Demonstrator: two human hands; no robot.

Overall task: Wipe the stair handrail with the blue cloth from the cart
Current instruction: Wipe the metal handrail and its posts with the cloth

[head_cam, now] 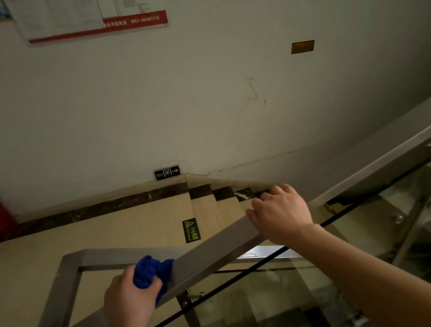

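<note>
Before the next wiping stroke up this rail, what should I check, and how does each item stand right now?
1. Blue cloth in hand: ok, the left hand grips it bunched.
2. Cloth touching the handrail: ok, pressed on its top face near the corner.
3. Body steadied: ok, the right hand curls over the rail's far edge.
4. Path up the rail free: not ok, the right hand sits ahead of the cloth.
5. Cloth damp, rail surface dirty: cannot tell.
</note>
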